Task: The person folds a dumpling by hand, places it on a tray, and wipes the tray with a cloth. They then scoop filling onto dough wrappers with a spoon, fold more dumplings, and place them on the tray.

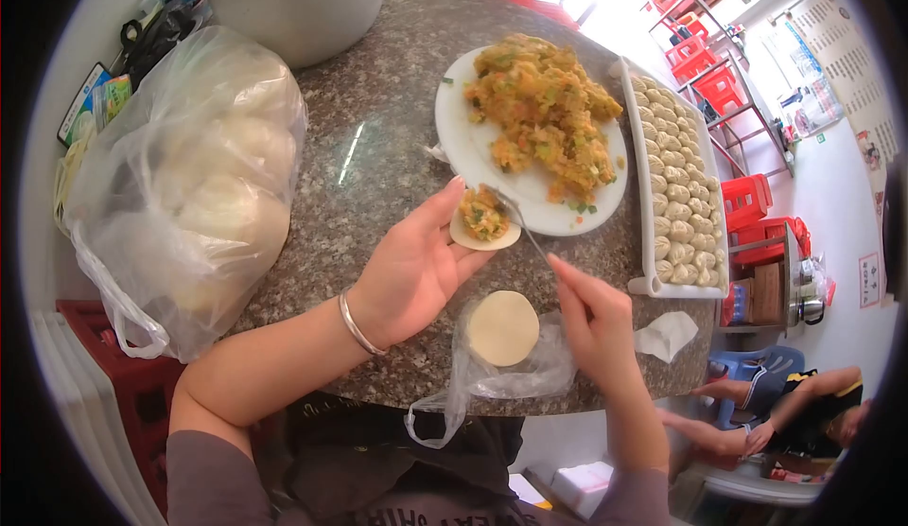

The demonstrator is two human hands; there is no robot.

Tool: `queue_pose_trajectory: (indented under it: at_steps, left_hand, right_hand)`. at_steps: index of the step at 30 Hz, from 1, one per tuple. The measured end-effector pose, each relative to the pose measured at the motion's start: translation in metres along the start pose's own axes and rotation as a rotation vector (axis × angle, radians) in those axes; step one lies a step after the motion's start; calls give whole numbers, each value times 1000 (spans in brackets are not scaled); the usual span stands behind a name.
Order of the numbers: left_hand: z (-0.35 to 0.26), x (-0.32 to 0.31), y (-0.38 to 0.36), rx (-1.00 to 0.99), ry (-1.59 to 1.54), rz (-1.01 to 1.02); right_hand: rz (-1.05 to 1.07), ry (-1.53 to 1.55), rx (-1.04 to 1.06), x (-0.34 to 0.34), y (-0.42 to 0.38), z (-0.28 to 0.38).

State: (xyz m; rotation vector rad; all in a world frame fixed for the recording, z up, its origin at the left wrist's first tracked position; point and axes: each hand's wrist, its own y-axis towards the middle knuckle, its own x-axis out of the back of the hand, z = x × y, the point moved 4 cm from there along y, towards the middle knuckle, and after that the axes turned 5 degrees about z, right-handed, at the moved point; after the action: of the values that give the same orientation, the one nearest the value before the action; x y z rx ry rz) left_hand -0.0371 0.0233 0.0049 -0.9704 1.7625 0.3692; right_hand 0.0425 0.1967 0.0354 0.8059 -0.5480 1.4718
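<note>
A round dough wrapper [462,234] rests on the fingers of my left hand [412,271], with the thumb at its edge. Orange and green filling [484,216] is heaped on it. My right hand [594,318] is closed around the thin handle of a metal spoon [532,242], whose head touches the filling. Just beyond both hands, a white plate [458,138] carries a large mound of the same filling [539,110]. Between my forearms, a stack of round wrappers [503,328] lies on a clear plastic bag [534,377].
At right, a white tray [649,252] holds rows of pleated dumplings [676,181]. A crumpled tissue [668,335] lies near the speckled tabletop's [378,100] edge. A bag of dough [222,176] and a large pot [293,10] stand left. Another person [804,412] sits at lower right.
</note>
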Motion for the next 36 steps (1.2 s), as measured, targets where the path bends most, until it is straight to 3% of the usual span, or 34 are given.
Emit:
queue_pose_trajectory:
  at_steps: [4,7,18,21,23,25,29,31,32,33,35,36]
  left_hand:
    - [1,-1,-1,-7,20,-7]
    - [3,-2,-1,-1,62,-33]
    - [-1,3,-4,45,265,-93]
    - [-3,0,-4,14,239,-34]
    - [1,-4,-5,-60,361,24]
    - [2,-9,-7,-129,489,94]
    - [-5,-15,-10,-70,487,108]
    - [-7,-17,-11,-39,479,96]
    - [-7,-15,-11,-81,529,101]
    - [-8,-15,-10,-125,579,106]
    - [-6,-13,-9,-197,622,142]
    - [-7,-14,-10,-273,656,169]
  right_hand:
    - [38,31,-63,5,-11,4]
    - [-50,92,-145,7,-12,-9]
    - [123,-72,47,6,-13,6]
    - [6,49,78,11,-10,-4]
    - [-133,32,-47,18,-2,-17]
    - [-102,-84,-124,22,9,-20]
    - [-182,-342,40,17,25,-21]
    - [-187,-169,158,14,31,-5]
    - [-111,39,121,10,33,-1]
    - [-124,38,121,7,34,3]
    - [-71,502,70,-2,39,4]
    - [-80,541,31,-3,41,2]
